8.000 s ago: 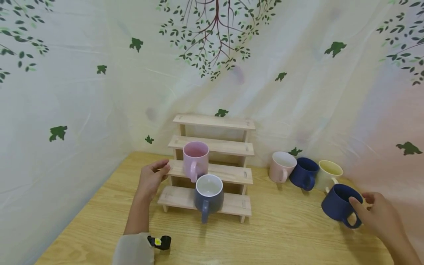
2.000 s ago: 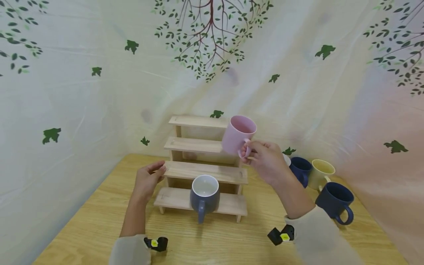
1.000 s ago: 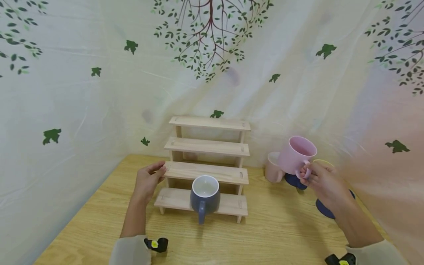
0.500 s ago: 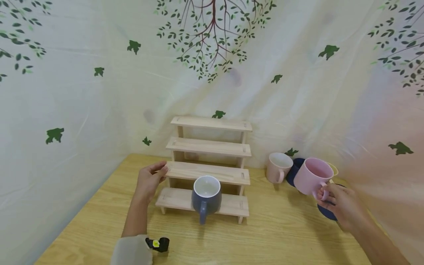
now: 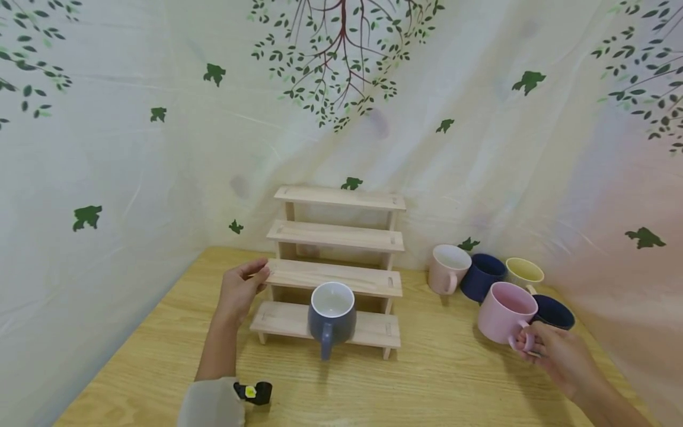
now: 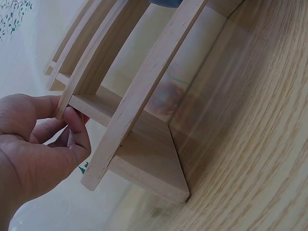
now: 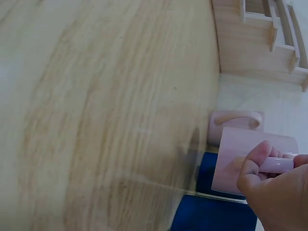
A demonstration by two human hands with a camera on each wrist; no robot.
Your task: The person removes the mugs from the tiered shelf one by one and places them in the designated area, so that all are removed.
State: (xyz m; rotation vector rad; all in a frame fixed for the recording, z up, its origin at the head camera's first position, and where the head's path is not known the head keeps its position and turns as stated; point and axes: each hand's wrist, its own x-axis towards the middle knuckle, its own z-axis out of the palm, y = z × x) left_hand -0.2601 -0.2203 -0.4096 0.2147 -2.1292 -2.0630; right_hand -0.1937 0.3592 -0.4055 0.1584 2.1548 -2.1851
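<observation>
My right hand (image 5: 562, 359) grips the handle of a pink mug (image 5: 497, 317), which is upright at the right of the table. In the right wrist view, fingers curl round that handle and the pink mug (image 7: 233, 156) seems slightly above the tabletop. With thumb and fingers, my left hand (image 5: 239, 293) pinches the left end of a board on a four-step wooden rack (image 5: 315, 273). The left wrist view shows this pinch on the rack's board edge (image 6: 72, 91) up close. A grey-blue mug (image 5: 320, 323) with white inside stands on the lowest step, its handle facing me.
Behind the pink mug stand a pale pink mug (image 5: 441, 279), a dark blue mug (image 5: 477, 281) and a yellow mug (image 5: 525, 273). Another dark blue mug (image 5: 557, 314) is partly hidden beside it. A leaf-printed cloth (image 5: 405, 160) hangs behind the wooden table (image 5: 416, 379).
The pink mug, once on the rack's second-lowest step, has been carried right and lowered in front of the other mugs. Earlier, my right hand held a dark blue mug. My left hand stayed put.
</observation>
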